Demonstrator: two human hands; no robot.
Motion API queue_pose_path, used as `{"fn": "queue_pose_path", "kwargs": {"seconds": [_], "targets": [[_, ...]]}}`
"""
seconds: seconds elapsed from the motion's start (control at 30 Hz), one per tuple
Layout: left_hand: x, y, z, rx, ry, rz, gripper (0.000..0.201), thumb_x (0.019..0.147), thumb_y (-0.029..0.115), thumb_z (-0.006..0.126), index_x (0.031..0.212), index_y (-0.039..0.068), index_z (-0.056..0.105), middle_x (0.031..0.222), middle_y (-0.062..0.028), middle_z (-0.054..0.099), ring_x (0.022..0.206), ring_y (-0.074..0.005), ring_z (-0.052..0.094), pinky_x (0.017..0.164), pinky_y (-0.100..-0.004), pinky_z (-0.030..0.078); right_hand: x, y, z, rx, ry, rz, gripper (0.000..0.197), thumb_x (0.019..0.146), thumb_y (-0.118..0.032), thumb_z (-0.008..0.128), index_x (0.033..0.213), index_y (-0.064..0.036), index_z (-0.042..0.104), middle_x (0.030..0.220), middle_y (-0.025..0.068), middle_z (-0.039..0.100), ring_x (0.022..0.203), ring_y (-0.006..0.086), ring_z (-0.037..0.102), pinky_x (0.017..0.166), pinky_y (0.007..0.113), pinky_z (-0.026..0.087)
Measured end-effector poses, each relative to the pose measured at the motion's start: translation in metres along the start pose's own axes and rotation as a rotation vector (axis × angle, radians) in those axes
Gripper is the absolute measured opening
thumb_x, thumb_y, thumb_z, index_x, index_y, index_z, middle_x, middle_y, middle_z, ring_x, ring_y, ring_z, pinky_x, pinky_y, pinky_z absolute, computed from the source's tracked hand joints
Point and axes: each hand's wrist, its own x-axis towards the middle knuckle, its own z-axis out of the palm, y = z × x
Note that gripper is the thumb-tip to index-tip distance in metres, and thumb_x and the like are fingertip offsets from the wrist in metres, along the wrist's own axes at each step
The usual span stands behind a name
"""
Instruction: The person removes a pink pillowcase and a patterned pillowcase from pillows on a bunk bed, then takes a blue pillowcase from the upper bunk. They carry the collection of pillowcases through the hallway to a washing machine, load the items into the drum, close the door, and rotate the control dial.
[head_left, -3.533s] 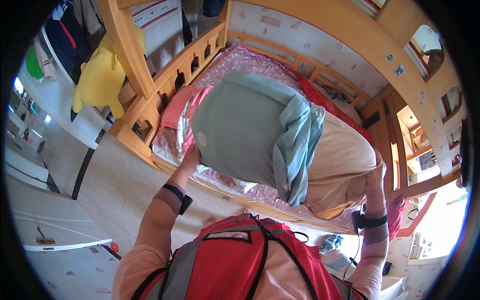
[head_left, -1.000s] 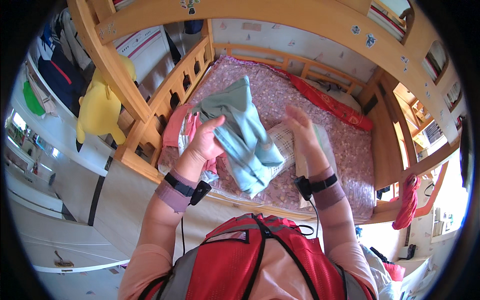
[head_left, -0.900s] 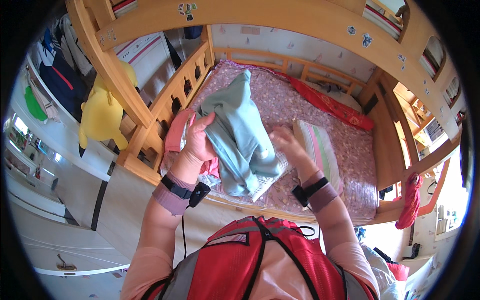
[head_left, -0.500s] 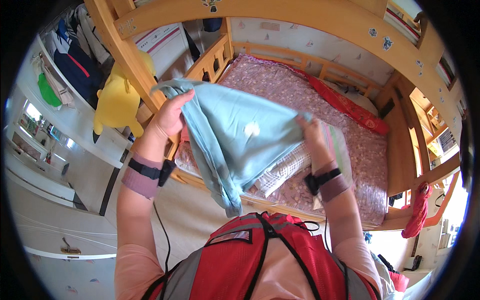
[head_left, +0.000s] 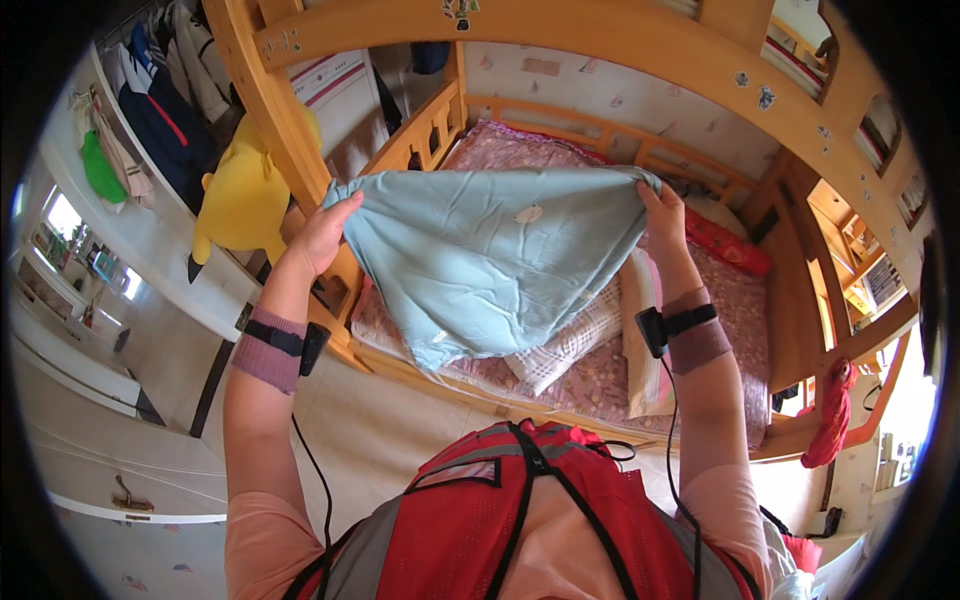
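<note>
A light blue cloth (head_left: 490, 260) with small pale prints is stretched between my hands, its upper edge nearly straight and its lower part hanging in soft folds. My left hand (head_left: 325, 232) pinches its upper left corner. At the upper right corner, my right hand (head_left: 664, 218) grips the fabric with thumb and fingers closed. Below the cloth, a white and grey checked fabric (head_left: 548, 372) lies on the bed, partly hidden. To the right of it is a pale folded piece with stripes (head_left: 648, 385), next to my right forearm. What kind of cloth the blue one is, I cannot tell.
The lower bunk's purple-pink flowered mattress (head_left: 725, 340) lies inside a wooden bed frame (head_left: 400, 385). Along its far side runs a red fabric roll (head_left: 725, 248). A wooden post (head_left: 270, 110) rises at left, beside a yellow plush toy (head_left: 240, 200). Hanging clothes (head_left: 160, 110) fill a shelf unit.
The blue cloth has been spread wider, its upper edge now taut. My right hand has moved up and to the right; my left hand has shifted slightly left and down.
</note>
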Motion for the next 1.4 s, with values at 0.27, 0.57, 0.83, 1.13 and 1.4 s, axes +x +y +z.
{"fn": "queue_pose_path", "kwargs": {"seconds": [0.27, 0.57, 0.83, 1.13, 1.4], "targets": [[0.013, -0.055, -0.039, 1.182, -0.122, -0.192, 0.041, 0.095, 0.039, 0.049, 0.121, 0.007, 0.057, 0.117, -0.0074, 0.060, 0.102, -0.0220, 0.059, 0.087, -0.0340, 0.048, -0.032, 0.001, -0.033, -1.140, -0.333, -0.107, 0.026, 0.084, -0.022, 0.065, 0.082, 0.0036, 0.064, 0.065, 0.0035, 0.059, 0.062, 0.0119, 0.050, 0.056, 0.033, 0.044], [0.011, -0.083, -0.020, 0.189, -0.044, -0.305, 0.041, 0.096, 0.039, 0.045, 0.129, 0.015, 0.046, 0.120, -0.0059, 0.058, 0.096, -0.0215, 0.061, 0.061, -0.0357, 0.057, -0.078, -0.019, -0.009, -0.621, -0.049, 0.240, 0.031, 0.089, -0.028, 0.059, 0.096, 0.0007, 0.067, 0.078, 0.0113, 0.065, 0.064, 0.0219, 0.064, 0.050, 0.035, 0.054], [-0.006, -0.138, 0.099, 0.218, -0.361, -0.309, 0.059, 0.089, 0.023, 0.063, 0.136, 0.001, 0.035, 0.131, -0.0126, 0.048, 0.114, -0.0238, 0.052, 0.078, -0.0323, 0.055, -0.139, 0.000, 0.078, -0.132, -0.376, 0.417, 0.028, 0.095, -0.026, 0.055, 0.106, -0.0016, 0.064, 0.093, 0.0045, 0.066, 0.078, 0.0144, 0.062, 0.067, 0.030, 0.053], [0.005, -0.175, 0.141, 0.183, -0.293, -0.203, 0.041, 0.089, 0.026, 0.060, 0.124, 0.006, 0.051, 0.105, -0.0081, 0.063, 0.082, -0.0187, 0.063, 0.061, -0.0351, 0.052, -0.144, 0.009, 0.052, -0.201, -0.361, 0.428, 0.044, 0.090, -0.032, 0.062, 0.121, -0.0016, 0.053, 0.120, 0.0086, 0.058, 0.106, 0.0186, 0.057, 0.082, 0.034, 0.051], [0.009, -0.116, 0.175, -0.903, -0.137, -0.412, 0.040, 0.097, 0.035, 0.046, 0.124, 0.006, 0.052, 0.119, -0.0102, 0.060, 0.109, -0.0260, 0.058, 0.091, -0.0450, 0.050, -0.170, 0.114, 0.022, -0.554, -0.677, 0.322, 0.103, 0.061, -0.041, 0.084, 0.142, -0.0035, 0.032, 0.138, 0.0217, 0.040, 0.129, 0.0273, 0.037, 0.107, 0.037, 0.031]]}}
